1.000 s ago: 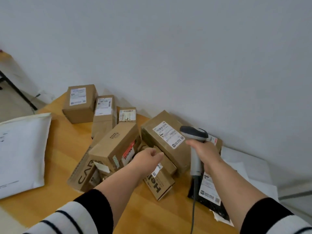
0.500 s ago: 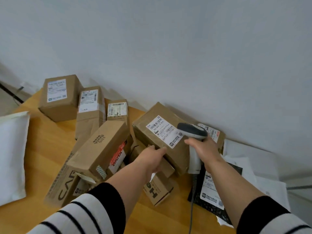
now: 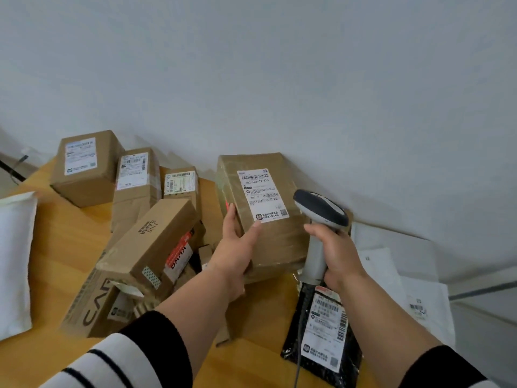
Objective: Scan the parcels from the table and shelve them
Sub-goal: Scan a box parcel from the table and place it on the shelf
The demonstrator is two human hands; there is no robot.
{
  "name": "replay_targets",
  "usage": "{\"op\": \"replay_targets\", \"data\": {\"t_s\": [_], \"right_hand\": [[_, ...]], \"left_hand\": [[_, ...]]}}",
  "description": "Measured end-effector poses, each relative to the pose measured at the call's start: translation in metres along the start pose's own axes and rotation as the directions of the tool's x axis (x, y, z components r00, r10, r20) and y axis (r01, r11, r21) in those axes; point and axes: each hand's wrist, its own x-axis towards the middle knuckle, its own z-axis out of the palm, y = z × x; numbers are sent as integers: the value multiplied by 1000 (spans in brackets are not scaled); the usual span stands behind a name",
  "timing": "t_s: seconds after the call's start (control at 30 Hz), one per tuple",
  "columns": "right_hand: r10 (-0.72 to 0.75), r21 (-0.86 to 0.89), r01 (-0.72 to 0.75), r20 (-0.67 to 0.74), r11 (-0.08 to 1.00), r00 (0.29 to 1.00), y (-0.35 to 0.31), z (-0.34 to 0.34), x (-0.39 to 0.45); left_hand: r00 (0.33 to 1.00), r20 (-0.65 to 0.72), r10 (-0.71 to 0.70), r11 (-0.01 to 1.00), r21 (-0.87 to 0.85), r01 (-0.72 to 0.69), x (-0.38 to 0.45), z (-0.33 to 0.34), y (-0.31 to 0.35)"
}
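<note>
Gripping labelled box (image 3: 263, 219), left hand (image 3: 237, 247) fingers hidden, scanner (image 3: 319, 228) cord cut off

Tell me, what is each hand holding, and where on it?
The left hand grips a labelled cardboard box by its lower left edge. The right hand holds a barcode scanner by its handle.

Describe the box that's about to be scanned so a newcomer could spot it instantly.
On the wooden table against the white wall, look right of the jumbled pile of cardboard boxes. The taped brown parcel is tilted up in the left hand, beside the barcode scanner gripped by the right hand. It alone is held, its white shipping label facing the camera.
</note>
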Motion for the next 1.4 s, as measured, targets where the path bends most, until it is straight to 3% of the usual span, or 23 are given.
{"op": "replay_targets", "data": {"t_s": [0.1, 0.2, 0.37, 0.5, 0.83, 1.03, 1.27, 1.4], "right_hand": [[-46, 38, 46, 2, 998, 999, -8, 0, -20], [-101, 65, 101, 9, 993, 995, -16, -4, -41], [-121, 132, 119, 9, 984, 993, -19, -16, -90], [-161, 184, 157, 5, 970, 987, -15, -24, -138], [-320, 90, 314, 74, 945, 944, -4, -44, -264], [-404, -42, 407, 66, 913, 913, -1, -54, -327], [-489, -172, 565, 340, 807, 803, -30, -73, -379], [-474, -190, 559, 355, 807, 805, -36, -100, -398]], "left_hand": [[989, 15, 145, 987, 65, -146, -17, 0, 3], [986, -6, 164, 986, 43, -163, -34, -4, 3], [972, 78, 223, 970, 82, -229, -74, -12, 6], [957, 217, 193, 977, 49, -208, -114, -27, 5], [926, 375, 40, 965, 225, -133, -215, -89, -18], [921, 346, 179, 930, 247, -273, -263, -95, -34], [922, 248, 297, 902, 244, -356, -302, -75, -53], [924, 214, 317, 892, 262, -367, -320, -54, -70]]}}
